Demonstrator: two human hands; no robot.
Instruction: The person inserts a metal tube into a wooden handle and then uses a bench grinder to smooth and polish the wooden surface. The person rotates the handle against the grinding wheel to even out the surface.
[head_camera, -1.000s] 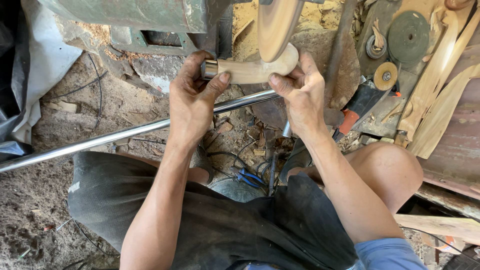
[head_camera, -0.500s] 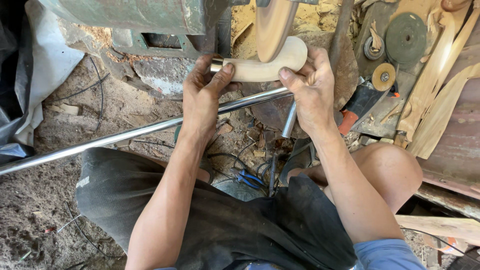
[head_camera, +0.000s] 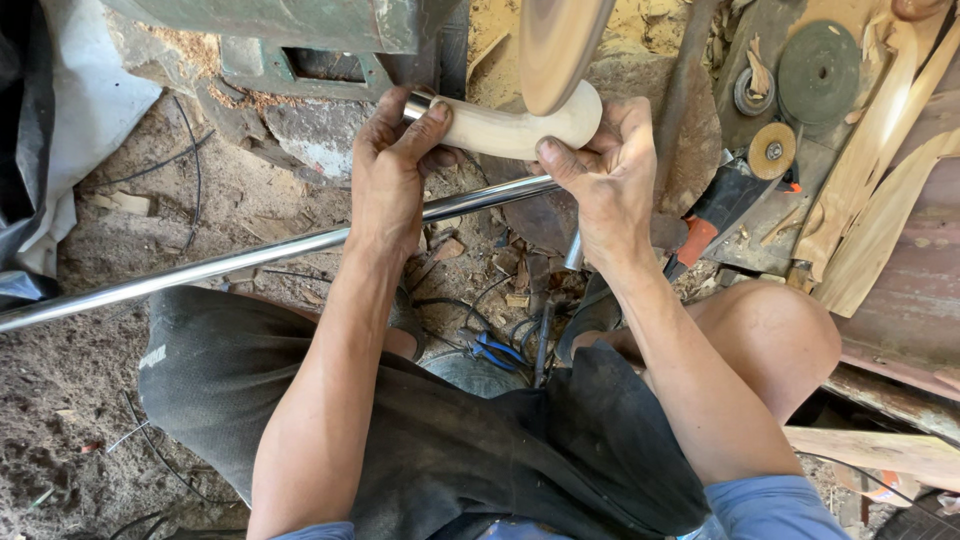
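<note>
Both hands hold one curved wooden handle (head_camera: 510, 128). The left hand (head_camera: 392, 170) grips its end with the metal ring, and the right hand (head_camera: 605, 175) grips the round end. A long shiny metal pipe (head_camera: 230, 263) lies across under the hands, over the dirt floor (head_camera: 200, 200). Just past the hands, the handle touches the edge of a tan sanding disc (head_camera: 558, 45).
</note>
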